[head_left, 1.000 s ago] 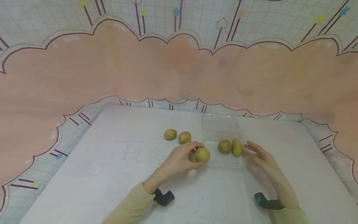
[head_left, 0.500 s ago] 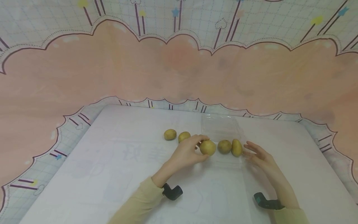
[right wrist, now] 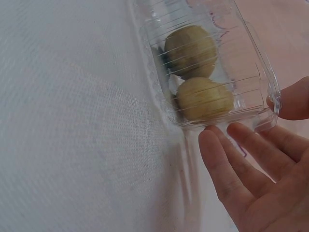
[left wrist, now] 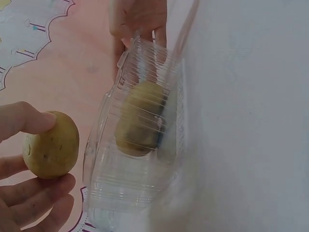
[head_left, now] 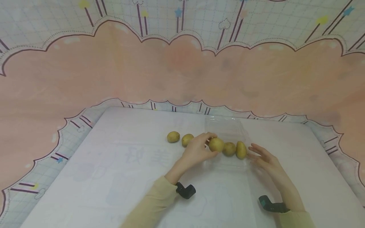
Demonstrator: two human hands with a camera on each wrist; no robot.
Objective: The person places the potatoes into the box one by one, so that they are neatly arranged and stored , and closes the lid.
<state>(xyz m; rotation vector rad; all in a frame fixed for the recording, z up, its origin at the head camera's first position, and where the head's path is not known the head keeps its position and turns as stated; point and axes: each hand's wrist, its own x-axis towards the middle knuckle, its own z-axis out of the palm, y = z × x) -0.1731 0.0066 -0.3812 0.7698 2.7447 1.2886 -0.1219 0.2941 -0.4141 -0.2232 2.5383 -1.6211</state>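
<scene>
My left hand [head_left: 196, 150] grips a round yellow potato [head_left: 216, 144] between thumb and fingers, over the left part of a clear plastic clamshell box [head_left: 225, 164]. In the left wrist view, this potato [left wrist: 52, 147] is beside and above the box's wall. Inside the box, toward its right end, a rounder potato [head_left: 229, 149] lies next to a longer, upright-looking one [head_left: 241, 150]. My right hand [head_left: 266, 160] is at the box's right end with straight fingers. In the right wrist view, its fingertips [right wrist: 210, 137] meet the end wall and the thumb touches the rim.
Two more potatoes, one [head_left: 173, 136] farther left and one [head_left: 187, 139] partly behind my left hand, lie on the white table [head_left: 114, 177]. The box's clear lid [head_left: 223, 126] stands open at the back. A patterned cloth [head_left: 171, 72] surrounds the table.
My left hand has carried its potato rightward and away from me, from the box's front left to beside the potatoes inside. My right hand has stayed at the box's end.
</scene>
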